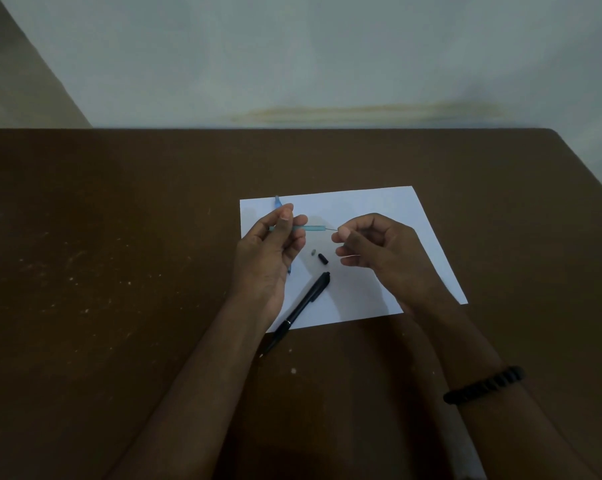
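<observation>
Hovering above a white sheet of paper (379,206), a pale blue pen barrel (315,228) is gripped level by the left hand (268,251), with thumb and fingers curled round it. A thin rod (330,230) sticking out of the barrel's right end is pinched between thumb and forefinger of the right hand (375,247), its other fingers curled. A small black cap (323,258) and a tiny grey part (313,252) are seen on the paper between the hands. A black pen (303,303) is laid diagonally across the sheet's near edge, on the brown table (119,237).
</observation>
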